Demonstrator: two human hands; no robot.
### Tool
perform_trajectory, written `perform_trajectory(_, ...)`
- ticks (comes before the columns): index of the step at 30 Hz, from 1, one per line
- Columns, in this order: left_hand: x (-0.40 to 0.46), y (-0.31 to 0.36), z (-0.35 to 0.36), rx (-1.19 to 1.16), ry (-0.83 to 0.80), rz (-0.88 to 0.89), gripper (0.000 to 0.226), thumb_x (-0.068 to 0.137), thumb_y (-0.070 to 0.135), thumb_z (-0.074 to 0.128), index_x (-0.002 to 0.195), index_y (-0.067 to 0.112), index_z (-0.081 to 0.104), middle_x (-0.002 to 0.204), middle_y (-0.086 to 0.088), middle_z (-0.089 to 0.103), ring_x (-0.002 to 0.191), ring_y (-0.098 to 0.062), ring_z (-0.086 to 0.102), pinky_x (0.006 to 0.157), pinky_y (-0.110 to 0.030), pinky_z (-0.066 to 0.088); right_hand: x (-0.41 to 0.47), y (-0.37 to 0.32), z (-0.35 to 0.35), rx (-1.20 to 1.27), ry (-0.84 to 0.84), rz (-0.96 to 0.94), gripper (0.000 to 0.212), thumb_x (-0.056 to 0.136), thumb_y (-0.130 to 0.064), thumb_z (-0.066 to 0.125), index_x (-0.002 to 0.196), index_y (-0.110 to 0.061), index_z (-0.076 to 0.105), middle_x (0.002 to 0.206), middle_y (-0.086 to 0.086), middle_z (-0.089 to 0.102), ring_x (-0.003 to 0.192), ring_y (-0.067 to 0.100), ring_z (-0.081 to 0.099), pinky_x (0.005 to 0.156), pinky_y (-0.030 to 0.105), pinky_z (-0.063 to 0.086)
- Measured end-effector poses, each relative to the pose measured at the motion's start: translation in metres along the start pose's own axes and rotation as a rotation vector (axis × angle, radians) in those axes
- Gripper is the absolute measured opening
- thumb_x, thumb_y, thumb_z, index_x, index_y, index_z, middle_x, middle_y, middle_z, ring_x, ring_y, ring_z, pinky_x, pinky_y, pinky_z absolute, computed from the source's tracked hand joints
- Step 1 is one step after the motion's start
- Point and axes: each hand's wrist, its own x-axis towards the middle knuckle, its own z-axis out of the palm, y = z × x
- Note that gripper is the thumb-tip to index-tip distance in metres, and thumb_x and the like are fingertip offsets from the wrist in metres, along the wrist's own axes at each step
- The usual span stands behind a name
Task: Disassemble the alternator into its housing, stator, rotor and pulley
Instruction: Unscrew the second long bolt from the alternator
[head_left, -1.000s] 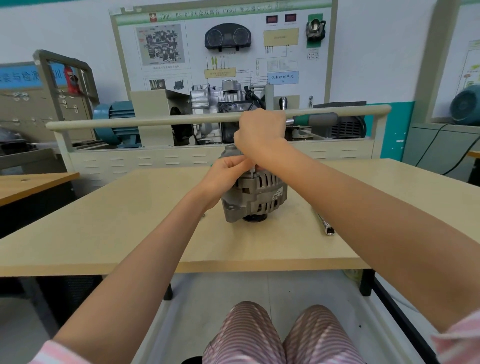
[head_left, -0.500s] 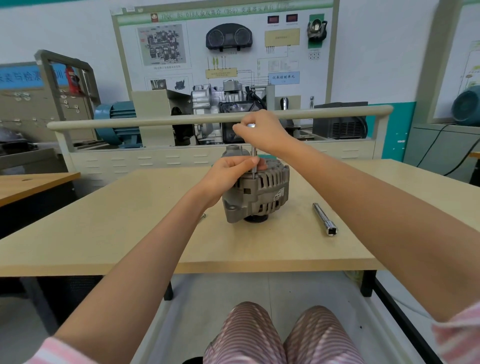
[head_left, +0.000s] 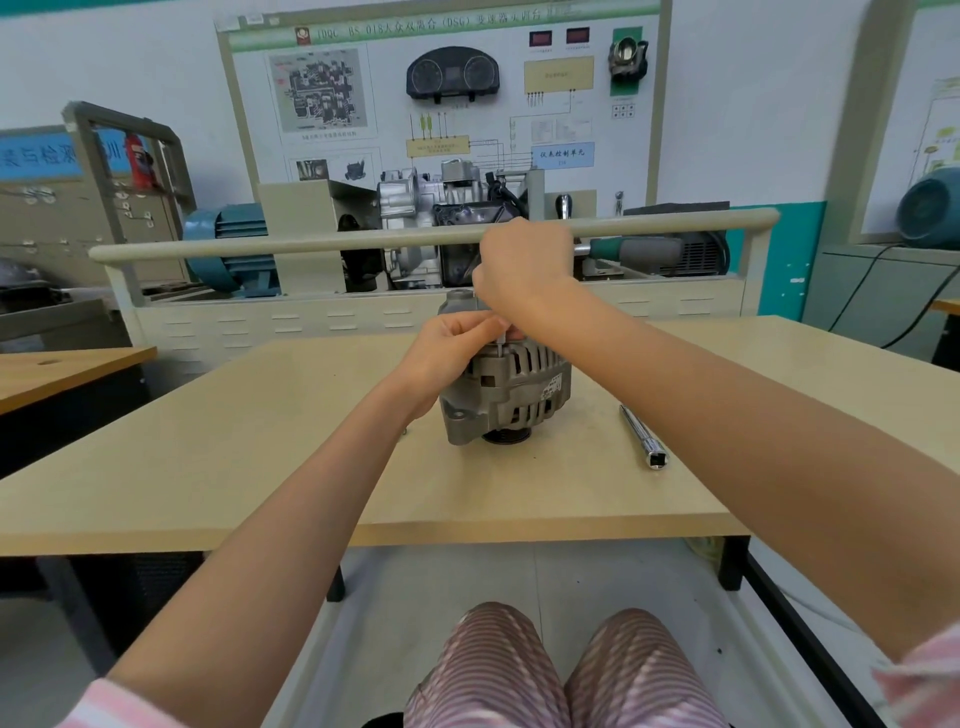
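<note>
Alternator (head_left: 511, 395) top hidden behind both hands (head_left: 522, 270)

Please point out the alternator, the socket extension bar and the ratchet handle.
alternator (head_left: 524, 387): head view, ribbed side of housing.
socket extension bar (head_left: 640, 434): head view, middle of shaft.
ratchet handle (head_left: 641, 253): head view, grey grip.

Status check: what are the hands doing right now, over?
Right hand grips ratchet handle. Left hand steadies grey metal alternator. Silver socket extension lies apart.
</note>
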Motion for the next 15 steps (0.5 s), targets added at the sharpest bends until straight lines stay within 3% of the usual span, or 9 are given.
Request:
perform_trajectory(5, 0.0, 0.0, -0.002, 0.008, -0.029, -0.034, 0.026, 0.099, 0.031, 0.051, 0.109, 0.019, 0.071, 0.11, 0.005, 0.072, 0.104, -0.007, 0.064, 0.088, -0.019, 0.046, 0.01, 0.013, 0.001, 0.295, -0.122, -0.174, 0.03, 0.088, -0.026, 0.048, 0.062, -0.016, 0.041, 0.057, -0.003, 0.039, 0.052, 0.011, 0.034, 0.047, 0.025, 0.023)
perform_trajectory(10, -0.001, 0.002, -0.002, 0.021, -0.056, -0.036, 0.029, 0.1, 0.031, 0.048, 0.119, 0.019, 0.067, 0.106, 0.016, 0.072, 0.096, 0.01, 0.063, 0.072, -0.002, 0.043, 0.01, 0.025, 0.008, 0.788, -0.246, -0.133, 0.033, 0.087, -0.02, 0.053, 0.056, -0.014, 0.042, 0.061, 0.007, 0.043, 0.06, 0.016, 0.039, 0.062, 0.029, 0.033)
perform_trajectory(13, -0.002, 0.002, -0.004, 0.027, -0.07, -0.036, 0.023, 0.099, 0.032, 0.05, 0.111, 0.026, 0.069, 0.107, 0.016, 0.072, 0.098, 0.006, 0.063, 0.074, -0.004, 0.044, 0.01, 0.022, 0.009, 0.846, -0.248, -0.127, 0.035, 0.086, -0.021, 0.055, 0.053, -0.018, 0.042, 0.065, 0.008, 0.048, 0.065, 0.018, 0.043, 0.067, 0.031, 0.039)
perform_trajectory(15, -0.001, 0.002, -0.006, 0.032, -0.063, -0.038, 0.019, 0.097, 0.033, 0.053, 0.102, 0.03, 0.072, 0.109, 0.012, 0.072, 0.103, -0.002, 0.064, 0.079, -0.013, 0.045, 0.011, 0.02, 0.007, 0.772, -0.243, -0.153, 0.036, 0.086, -0.022, 0.055, 0.052, -0.021, 0.042, 0.059, 0.004, 0.047, 0.063, 0.018, 0.043, 0.062, 0.029, 0.038)
